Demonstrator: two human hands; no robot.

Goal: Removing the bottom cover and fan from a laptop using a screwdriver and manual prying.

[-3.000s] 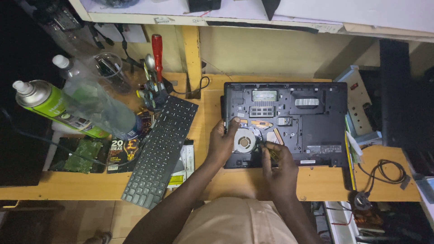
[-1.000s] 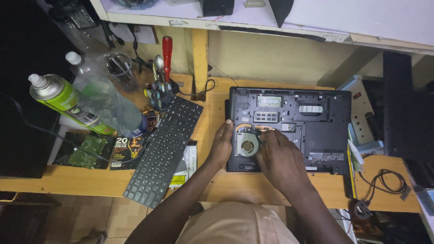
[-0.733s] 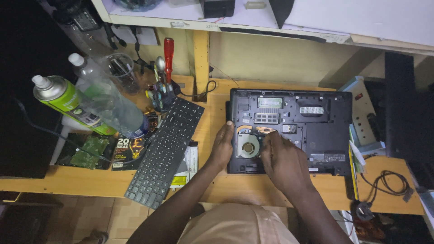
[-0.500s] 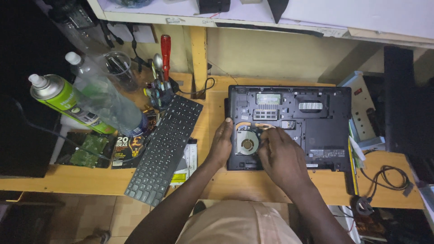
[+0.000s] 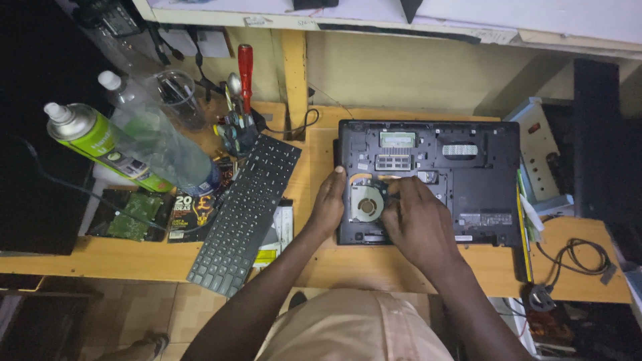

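Two hands are working mid-frame: left hand (image 5: 329,204) gripping the laptop (image 5: 468,180) edge, right hand (image 5: 416,224) fingertips pressing beside the fan (image 5: 366,203) between them.

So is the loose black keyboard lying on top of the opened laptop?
No, the keyboard lies on the desk to the left of the laptop, apart from it.

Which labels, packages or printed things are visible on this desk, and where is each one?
Spray can: far left, lying tilted, green label, white cap.
Magazine: left of the black keyboard, dark cover, yellow print.
Sticker: on the black laptop base, right of the right hand, pale rectangle.
Small packet: under the keyboard's right edge, white and yellow.
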